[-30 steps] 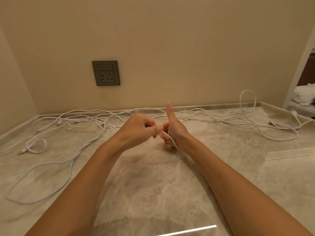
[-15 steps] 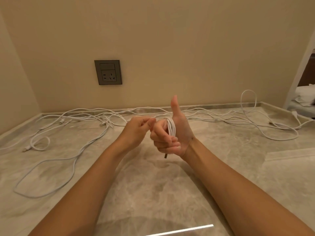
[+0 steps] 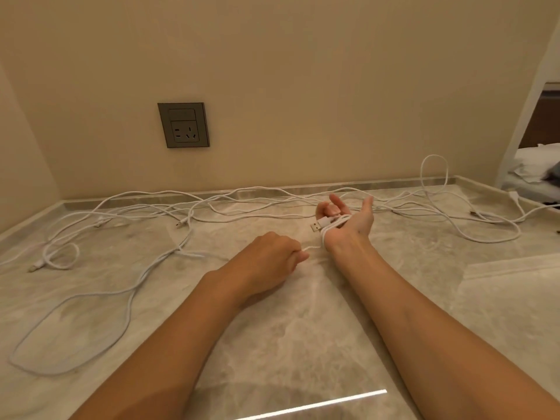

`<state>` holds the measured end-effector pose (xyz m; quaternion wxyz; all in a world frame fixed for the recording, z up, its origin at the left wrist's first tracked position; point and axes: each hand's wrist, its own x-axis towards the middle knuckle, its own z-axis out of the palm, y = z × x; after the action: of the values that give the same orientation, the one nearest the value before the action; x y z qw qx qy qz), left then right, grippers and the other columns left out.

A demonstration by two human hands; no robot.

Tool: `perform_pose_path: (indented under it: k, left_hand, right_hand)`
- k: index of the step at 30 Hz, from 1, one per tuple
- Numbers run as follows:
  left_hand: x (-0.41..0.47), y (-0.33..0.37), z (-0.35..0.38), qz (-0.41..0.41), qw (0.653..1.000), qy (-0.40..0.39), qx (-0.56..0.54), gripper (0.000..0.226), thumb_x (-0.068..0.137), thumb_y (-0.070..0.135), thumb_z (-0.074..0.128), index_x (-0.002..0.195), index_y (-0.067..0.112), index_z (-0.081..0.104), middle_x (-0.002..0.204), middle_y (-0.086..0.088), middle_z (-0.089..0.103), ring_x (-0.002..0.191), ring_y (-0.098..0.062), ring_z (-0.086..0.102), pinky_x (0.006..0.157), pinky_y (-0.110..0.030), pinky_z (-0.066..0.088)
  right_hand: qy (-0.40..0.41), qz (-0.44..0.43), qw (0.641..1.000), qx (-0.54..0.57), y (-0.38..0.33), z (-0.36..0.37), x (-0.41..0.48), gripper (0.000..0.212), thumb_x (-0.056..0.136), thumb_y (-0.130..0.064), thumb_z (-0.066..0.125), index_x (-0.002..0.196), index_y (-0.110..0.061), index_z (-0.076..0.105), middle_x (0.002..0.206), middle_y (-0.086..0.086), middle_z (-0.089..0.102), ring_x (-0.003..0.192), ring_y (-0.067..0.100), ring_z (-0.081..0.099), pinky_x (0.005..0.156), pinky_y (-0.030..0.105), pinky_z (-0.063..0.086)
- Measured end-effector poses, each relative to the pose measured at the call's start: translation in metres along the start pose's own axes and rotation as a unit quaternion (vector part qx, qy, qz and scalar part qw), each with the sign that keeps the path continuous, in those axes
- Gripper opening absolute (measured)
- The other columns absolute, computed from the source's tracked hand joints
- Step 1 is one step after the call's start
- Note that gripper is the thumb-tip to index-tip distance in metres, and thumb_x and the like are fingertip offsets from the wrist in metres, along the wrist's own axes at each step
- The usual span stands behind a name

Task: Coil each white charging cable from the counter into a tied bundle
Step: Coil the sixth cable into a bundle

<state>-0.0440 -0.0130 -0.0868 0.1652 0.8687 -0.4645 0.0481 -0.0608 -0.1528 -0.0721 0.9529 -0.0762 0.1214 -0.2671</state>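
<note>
1. Head view showed the right hand [image 3: 356, 221] held open over the counter [image 3: 303, 328]. Its fingers were relaxed and apart with the thumb out, and the white charging cable [image 3: 335, 225] was wound in several turns around palm and wrist.
2. The USB plug [image 3: 317, 226] stuck out of the coil toward the left, gripped by nothing.
3. The left hand [image 3: 268, 262] pinched the cable's running strand between thumb and forefinger, just beside the right wrist, with its other fingers curled.
4. Winding looked to be under way. Each turn wanted laying beside the last under light, even tension, so the coil could slip off afterwards.
5. Enough tail had to be kept for tying round the bundle's middle.
6. The loose cables [image 3: 130, 286] lay tangled along the back wall and the left side, not yet coiled. A hard pull on the strand might have dragged them.
</note>
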Motion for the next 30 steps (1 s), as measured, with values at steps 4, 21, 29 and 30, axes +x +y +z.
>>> perform_pose_path:
  k: [4,21,29,30]
  left_hand:
    - [-0.001,0.001,-0.007,0.037,0.994,0.099,-0.018,0.037,0.092,0.03,0.052,0.068,0.002,0.059,0.067,-0.008,0.062,0.065,-0.023,0.051,0.063,-0.031,0.037]
    - [-0.005,-0.021,-0.047,-0.085,0.923,0.33,-0.18,0.023,0.083,0.026,0.066,0.064,0.015,0.059,0.068,-0.008,0.064,0.071,-0.021,0.058,0.065,-0.029,0.038]
    - [-0.007,-0.028,-0.02,-0.047,0.968,0.176,-0.172,0.026,0.09,0.019,0.053,0.081,0.0,0.068,0.081,-0.013,0.068,0.077,-0.015,0.052,0.069,-0.027,0.034]
    - [-0.007,-0.025,-0.017,-0.036,0.974,0.157,-0.158,0.021,0.091,0.011,0.052,0.086,-0.001,0.068,0.087,-0.013,0.069,0.079,-0.015,0.053,0.07,-0.026,0.034]
  right_hand:
    - [0.08,-0.052,0.987,-0.13,-0.004,-0.006,0.008,0.059,0.089,-0.059,0.046,0.061,-0.007,0.042,0.034,-0.002,0.027,0.026,0.009,0.025,0.036,0.012,0.032]
    - [-0.419,0.418,0.626,-0.507,0.026,0.0,-0.025,0.102,0.064,-0.088,0.0,0.044,-0.002,0.051,0.036,-0.001,0.033,0.027,0.006,0.03,0.033,0.009,0.029]
    - [-0.525,0.467,0.701,-0.124,0.033,0.004,-0.021,0.108,0.071,-0.082,0.022,0.088,0.017,0.061,0.058,0.017,0.063,0.046,0.021,0.062,0.043,0.025,0.05]
    - [-0.519,0.458,0.717,-0.083,0.032,0.004,-0.021,0.109,0.07,-0.082,0.025,0.092,0.018,0.06,0.058,0.018,0.061,0.045,0.022,0.059,0.045,0.027,0.049]
